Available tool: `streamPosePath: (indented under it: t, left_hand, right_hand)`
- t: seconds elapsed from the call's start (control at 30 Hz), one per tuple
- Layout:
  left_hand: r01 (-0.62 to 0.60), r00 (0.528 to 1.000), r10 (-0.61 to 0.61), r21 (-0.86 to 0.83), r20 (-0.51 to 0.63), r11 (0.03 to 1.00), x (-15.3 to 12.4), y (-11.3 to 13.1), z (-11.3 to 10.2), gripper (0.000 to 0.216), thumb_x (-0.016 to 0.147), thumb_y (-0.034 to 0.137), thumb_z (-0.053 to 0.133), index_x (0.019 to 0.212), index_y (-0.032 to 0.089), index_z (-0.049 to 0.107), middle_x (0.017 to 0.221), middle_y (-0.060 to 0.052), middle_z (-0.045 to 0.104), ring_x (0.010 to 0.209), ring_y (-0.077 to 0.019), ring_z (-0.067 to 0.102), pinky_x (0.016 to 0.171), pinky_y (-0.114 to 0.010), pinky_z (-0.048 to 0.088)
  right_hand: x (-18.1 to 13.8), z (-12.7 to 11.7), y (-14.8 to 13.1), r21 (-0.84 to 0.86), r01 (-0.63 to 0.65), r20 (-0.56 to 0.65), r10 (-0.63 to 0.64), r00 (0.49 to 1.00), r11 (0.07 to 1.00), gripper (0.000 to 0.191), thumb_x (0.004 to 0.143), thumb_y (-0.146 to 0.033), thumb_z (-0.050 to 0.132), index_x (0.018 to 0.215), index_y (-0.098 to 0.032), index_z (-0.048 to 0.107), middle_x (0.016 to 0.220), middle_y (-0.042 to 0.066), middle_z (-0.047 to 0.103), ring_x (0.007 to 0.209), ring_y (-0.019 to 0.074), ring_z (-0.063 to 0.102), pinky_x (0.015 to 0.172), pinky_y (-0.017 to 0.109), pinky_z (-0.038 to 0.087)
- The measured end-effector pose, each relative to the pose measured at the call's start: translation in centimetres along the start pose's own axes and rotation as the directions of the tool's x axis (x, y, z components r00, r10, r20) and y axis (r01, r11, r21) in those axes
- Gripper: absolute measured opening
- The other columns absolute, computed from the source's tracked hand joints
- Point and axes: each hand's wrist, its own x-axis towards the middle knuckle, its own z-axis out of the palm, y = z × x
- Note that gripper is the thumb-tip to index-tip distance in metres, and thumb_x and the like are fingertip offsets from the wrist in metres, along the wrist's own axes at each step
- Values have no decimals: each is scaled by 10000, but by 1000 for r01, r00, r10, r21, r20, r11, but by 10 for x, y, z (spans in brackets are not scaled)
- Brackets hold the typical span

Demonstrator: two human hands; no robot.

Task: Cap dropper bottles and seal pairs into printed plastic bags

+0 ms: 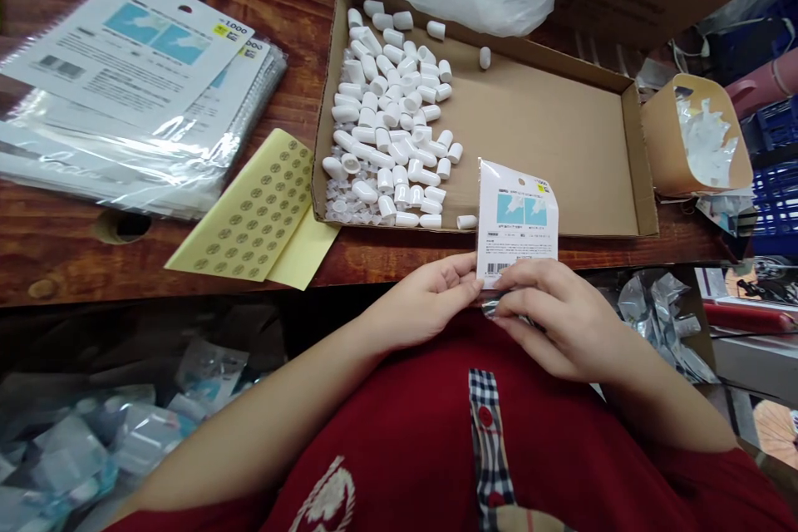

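Your left hand [430, 299] and right hand [554, 316] both pinch the lower edge of a small printed packet [516, 220], held upright just in front of the table [75, 258]. Behind it lies the cardboard tray [561, 133] of white caps [392, 125].

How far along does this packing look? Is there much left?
Seemingly done: a heap of packets lies below the table, lower left. In hand: the left hand and right hand pinch the bottom of one printed packet. Left: many white caps sit in the cardboard tray, a thick stack of printed sleeves lies on the table, and the sticker sheet looks nearly full. Probably a good deal remains.
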Motion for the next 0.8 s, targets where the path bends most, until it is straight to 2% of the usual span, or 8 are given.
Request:
streamPosePath:
  t: [0.17,0.33,0.47,0.67,0.8]
  left_hand:
    - [11,999,-17,134,41,991,-2,-4,-5,362,868,380,623,1182,203,653,1169,-61,699,1158,-241,586,996,-345,412]
    - [27,996,-35,96,81,995,-3,-4,-6,384,868,440,602,1150,185,654,1101,-68,711,1078,-226,617,902,-320,449]
    - [45,995,-50,57,88,997,-2,-3,-7,389,841,457,632,1122,190,665,1042,-57,720,1047,-219,621,905,-329,442]
    - [60,995,-63,45,74,997,-2,-5,-9,380,837,444,640,1109,180,670,1026,-50,717,1087,-227,599,1020,-382,376]
    - [89,995,-91,34,47,995,-3,-7,-10,358,847,399,637,1129,181,664,1025,-54,719,1088,-231,594,1004,-380,386]
  right_hand:
    - [13,-1,0,71,-204,88,197,976,976,61,902,-162,509,890,-176,567,978,87,610,918,185,598,795,329,527]
    - [24,6,0,31,-333,112,328,938,942,76,872,-133,506,830,-185,543,954,88,574,902,207,578,804,377,517]
    - [27,9,-1,-8,-357,111,356,928,934,76,866,-132,511,819,-175,552,949,93,572,892,212,567,803,381,511]
    - [28,10,-1,-40,-363,94,365,926,931,86,873,-145,507,812,-170,562,941,98,571,880,218,564,801,398,510]
    - [27,11,-1,-59,-356,87,360,929,933,98,877,-140,498,810,-159,567,943,108,573,883,223,567,803,403,509]
